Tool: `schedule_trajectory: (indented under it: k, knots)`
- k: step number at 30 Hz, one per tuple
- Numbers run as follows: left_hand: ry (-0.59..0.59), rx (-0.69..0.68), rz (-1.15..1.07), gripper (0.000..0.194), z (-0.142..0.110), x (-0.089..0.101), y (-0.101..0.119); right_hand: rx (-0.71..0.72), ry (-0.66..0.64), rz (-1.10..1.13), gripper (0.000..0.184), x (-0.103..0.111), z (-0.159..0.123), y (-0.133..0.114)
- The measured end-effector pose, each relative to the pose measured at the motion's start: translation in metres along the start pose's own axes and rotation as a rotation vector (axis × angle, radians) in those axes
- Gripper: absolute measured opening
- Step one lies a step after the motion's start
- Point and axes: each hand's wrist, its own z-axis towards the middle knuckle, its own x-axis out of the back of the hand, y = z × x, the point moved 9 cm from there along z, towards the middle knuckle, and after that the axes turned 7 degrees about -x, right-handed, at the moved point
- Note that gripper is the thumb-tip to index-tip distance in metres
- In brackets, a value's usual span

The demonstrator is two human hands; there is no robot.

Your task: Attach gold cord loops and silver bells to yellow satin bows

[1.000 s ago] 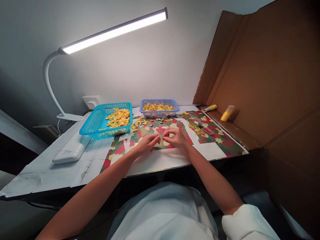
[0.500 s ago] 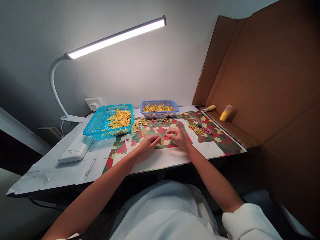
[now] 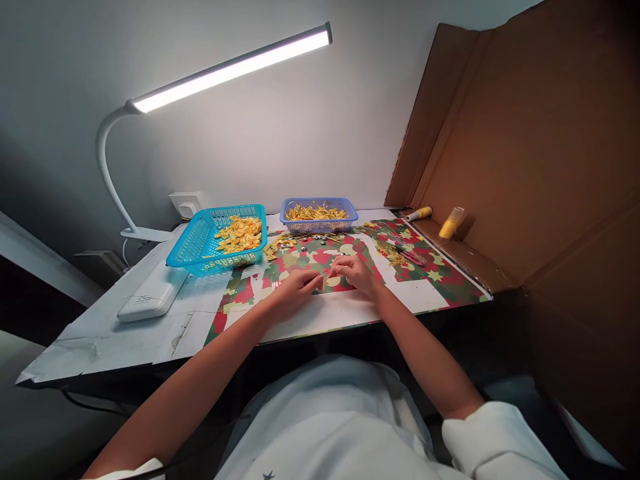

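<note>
Left hand [image 3: 300, 287] and right hand [image 3: 355, 273] nearly meet over the mat [image 3: 460, 290], fingers curled; I cannot tell what they pinch. Gold petals [image 3: 241, 235] fill part of the blue basket [image 3: 189, 250] beyond.

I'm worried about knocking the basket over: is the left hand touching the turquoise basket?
Apart: the head view shows patterned sheet between the left hand and the turquoise basket.
</note>
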Motion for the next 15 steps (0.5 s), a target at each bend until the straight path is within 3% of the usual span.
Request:
schedule_trajectory:
  k: [15]
  knots:
    - [0.012, -0.026, 0.008, 0.026, -0.0009, 0.0011, 0.0026, 0.056, -0.014, -0.026, 0.013, -0.0013, -0.0035, -0.0063]
